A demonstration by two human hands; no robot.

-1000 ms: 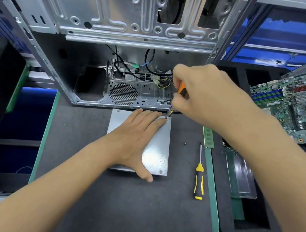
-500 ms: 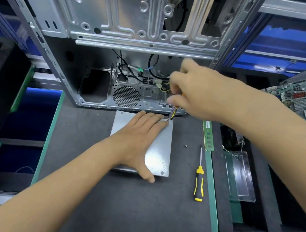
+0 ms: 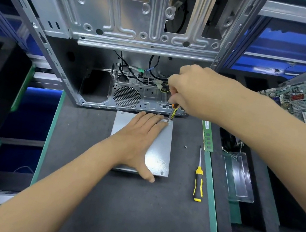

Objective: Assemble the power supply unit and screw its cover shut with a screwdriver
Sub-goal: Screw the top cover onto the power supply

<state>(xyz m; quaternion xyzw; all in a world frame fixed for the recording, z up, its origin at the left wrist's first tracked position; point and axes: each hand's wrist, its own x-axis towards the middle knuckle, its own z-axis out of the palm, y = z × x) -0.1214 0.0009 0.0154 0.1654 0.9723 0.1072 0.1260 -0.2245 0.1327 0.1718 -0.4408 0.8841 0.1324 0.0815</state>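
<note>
A person's left hand [image 3: 137, 139] lies flat, fingers straight, on the silver cover [image 3: 158, 153] of a power supply unit resting on the dark mat of the desk [image 3: 112, 200], thumb hooked over the cover's near edge. The right hand [image 3: 194, 94] is curled round a screwdriver [image 3: 172, 112], only part of its orange handle and its shaft showing below the fingers, with the tip set at the cover's far right corner, just beside the left fingertips. Right of both hands, a second, yellow-and-black screwdriver [image 3: 198, 182] lies on the mat, a loose screw [image 3: 185, 147] between it and the cover. A green memory stick [image 3: 207, 135] lies under the right wrist. Beyond the hands stands an open computer case [image 3: 134, 30]; a circuit board [image 3: 297, 102] sits past the right forearm.
</note>
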